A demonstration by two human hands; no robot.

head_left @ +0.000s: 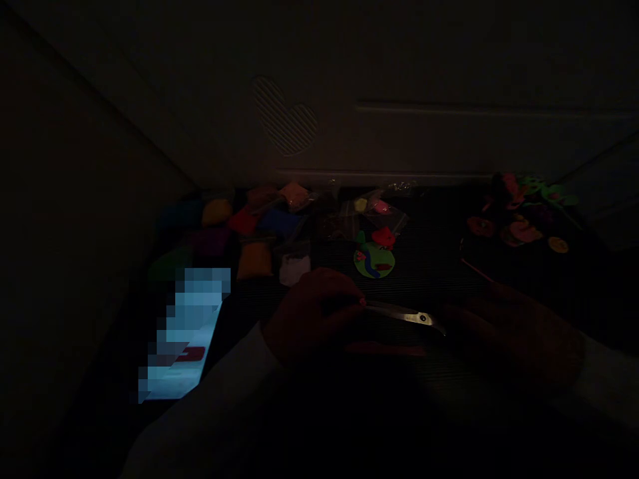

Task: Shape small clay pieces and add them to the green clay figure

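Two hands show dimly: the left hand (317, 313) pinches a tiny pink piece (363, 302) at the tip of the scissors (399, 312); the right hand (522, 336) is at their handle end, its grip too dark to tell. The table (424, 285) loses its near edge in black; a gap separates the scissors from the green disc (387, 257)

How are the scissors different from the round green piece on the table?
The scissors are long and narrow; the green piece is round. The scissors show shiny metal; the green piece is dull and carries a blue strip and red bits. The scissors' tip is by a small pink bit at the fingertips of the left hand, while no hand touches the green piece. Both are dimly lit.
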